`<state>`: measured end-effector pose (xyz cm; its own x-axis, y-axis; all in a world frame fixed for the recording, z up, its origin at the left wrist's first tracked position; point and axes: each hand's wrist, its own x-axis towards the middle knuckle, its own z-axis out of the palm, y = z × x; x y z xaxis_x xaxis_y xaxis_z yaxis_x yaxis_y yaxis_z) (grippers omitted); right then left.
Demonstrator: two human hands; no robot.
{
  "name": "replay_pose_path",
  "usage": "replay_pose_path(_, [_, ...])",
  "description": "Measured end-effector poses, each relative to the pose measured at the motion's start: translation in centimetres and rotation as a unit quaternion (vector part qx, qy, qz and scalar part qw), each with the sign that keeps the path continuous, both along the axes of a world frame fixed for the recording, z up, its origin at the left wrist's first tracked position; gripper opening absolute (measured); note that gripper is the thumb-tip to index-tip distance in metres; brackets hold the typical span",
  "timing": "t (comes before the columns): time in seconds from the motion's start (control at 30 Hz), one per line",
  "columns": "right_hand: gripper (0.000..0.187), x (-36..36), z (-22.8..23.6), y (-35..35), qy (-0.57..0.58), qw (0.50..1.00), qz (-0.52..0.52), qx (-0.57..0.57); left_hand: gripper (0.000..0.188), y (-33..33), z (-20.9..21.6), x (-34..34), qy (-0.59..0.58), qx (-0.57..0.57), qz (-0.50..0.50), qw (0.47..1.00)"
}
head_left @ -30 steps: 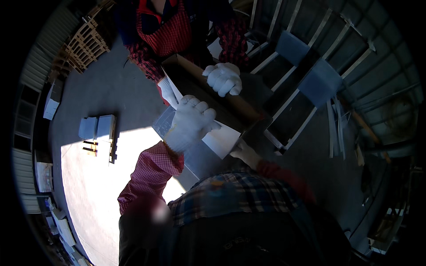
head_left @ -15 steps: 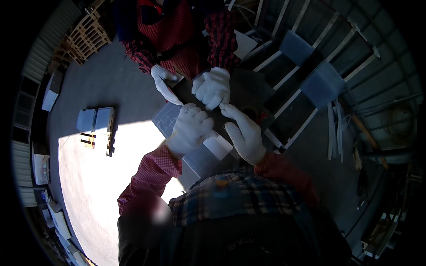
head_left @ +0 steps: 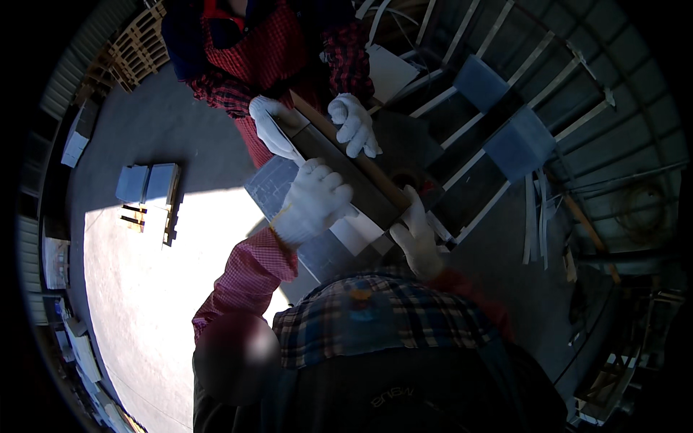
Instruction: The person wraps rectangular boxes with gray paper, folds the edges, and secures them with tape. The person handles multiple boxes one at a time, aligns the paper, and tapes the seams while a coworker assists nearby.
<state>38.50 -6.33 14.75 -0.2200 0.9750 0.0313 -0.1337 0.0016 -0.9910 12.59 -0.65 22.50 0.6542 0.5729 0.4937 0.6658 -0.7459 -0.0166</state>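
Observation:
A long, dark grey channel-shaped piece [head_left: 346,169] with a brown strip along its right side slants between me and a co-worker. My left hand [head_left: 314,202], in a white knit glove, is closed on its left edge. At the near right corner, my gloved right hand [head_left: 420,242] grips the end, with the thumb against the end and a finger along the brown side. Across from me, the co-worker's white-gloved hand [head_left: 273,128] holds the far left edge. Their other gloved hand [head_left: 354,126] hovers beside the brown strip, fingers curled. Below lies a grey sheet-topped surface [head_left: 317,256].
A rack of pale bars [head_left: 469,166] bearing bluish-grey panels [head_left: 521,144] stands on the right. Stacked wooden pallets [head_left: 141,50] are at the far left. Nearer on the left, flat panels [head_left: 160,182] lie on a pallet beside a sunlit floor patch [head_left: 151,289].
The channel piece has turned, showing its inner face and brown side. My right hand has moved down and right onto its end corner. The co-worker's hand on the right has lifted off the edge.

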Motion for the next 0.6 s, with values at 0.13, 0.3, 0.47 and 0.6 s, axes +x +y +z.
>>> replay_pose_path(0.13, [0.087,-3.0,2.0,0.6,-0.032,0.997,-0.061,-0.040,0.032,0.2,0.1,0.1,0.022,-0.002,0.004,1.000])
replay_pose_path(0.3, [0.092,-3.7,2.8,1.5,-0.064,0.994,-0.078,-0.044,0.037,0.7,-0.4,0.2,-0.021,0.014,-0.018,1.000])
replay_pose_path(0.47, [0.058,-1.7,1.5,2.0,-0.207,0.959,-0.071,0.181,0.045,1.5,-1.1,0.9,-0.058,0.046,-0.017,0.997])
replay_pose_path(0.6, [0.038,0.8,1.8,2.6,-0.272,0.903,0.008,0.332,0.050,2.1,-2.1,1.2,-0.088,0.045,-0.013,0.995])
